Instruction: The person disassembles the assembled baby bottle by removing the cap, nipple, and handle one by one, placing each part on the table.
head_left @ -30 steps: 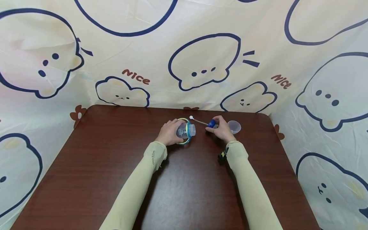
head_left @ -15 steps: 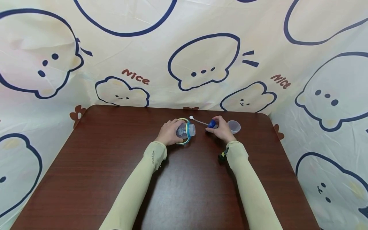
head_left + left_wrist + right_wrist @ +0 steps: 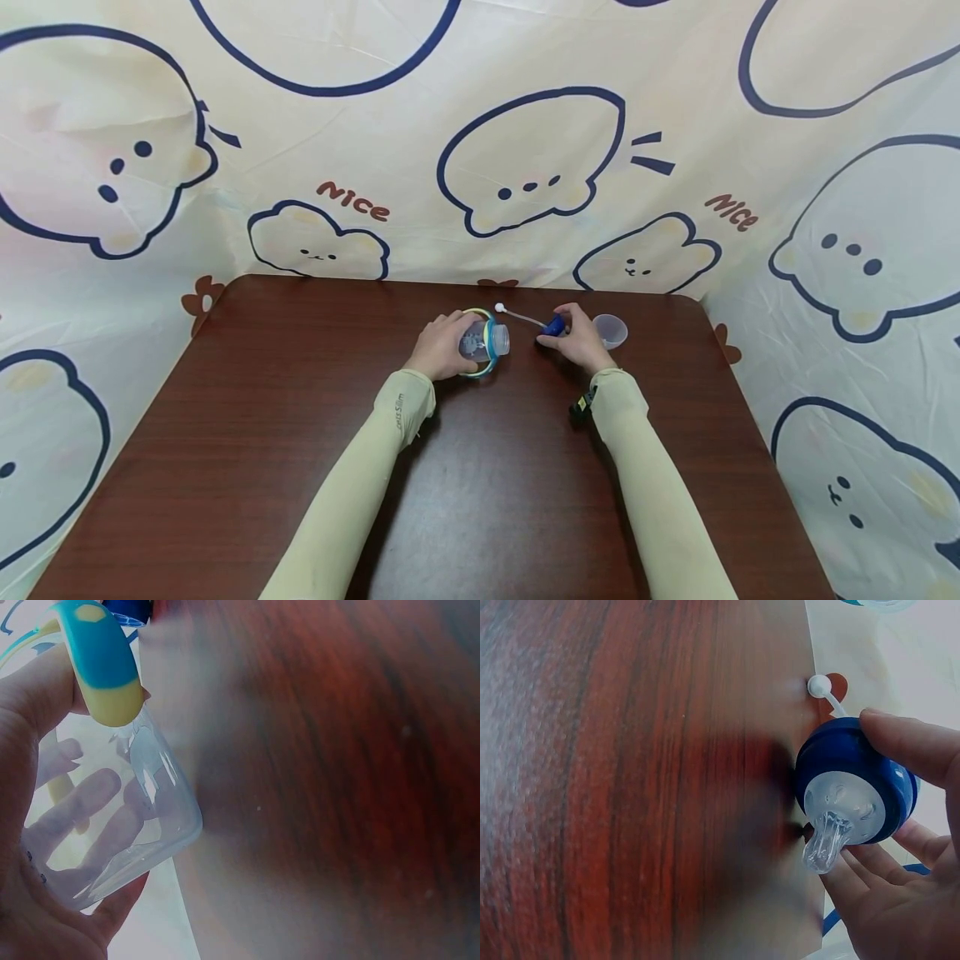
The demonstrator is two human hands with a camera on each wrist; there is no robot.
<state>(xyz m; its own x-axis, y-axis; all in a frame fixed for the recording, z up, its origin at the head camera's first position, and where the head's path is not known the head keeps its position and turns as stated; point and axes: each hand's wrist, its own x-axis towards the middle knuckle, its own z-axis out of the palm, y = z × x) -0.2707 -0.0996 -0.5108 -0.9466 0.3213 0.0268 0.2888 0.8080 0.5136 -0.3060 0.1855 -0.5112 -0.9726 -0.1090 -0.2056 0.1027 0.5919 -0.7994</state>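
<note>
Almost nothing has moved: left hand (image 3: 441, 346) still grips the clear bottle (image 3: 480, 341) on its side; right hand (image 3: 581, 340) pinches the blue nipple cap (image 3: 553, 325), straw (image 3: 521, 316) trailing toward the bottle, above the tabletop (image 3: 480, 467).

I see a clear bottle (image 3: 483, 341) with a teal-and-yellow handle ring (image 3: 101, 664); a dark blue cap (image 3: 855, 780) carrying a translucent teat (image 3: 826, 836) and white straw (image 3: 517, 315); a reddish-brown woodgrain surface (image 3: 480, 483); pale yellow sleeves (image 3: 352, 492); a cream backdrop (image 3: 480, 125) with navy-outlined cartoon figures and brown "Nice" lettering.
</note>
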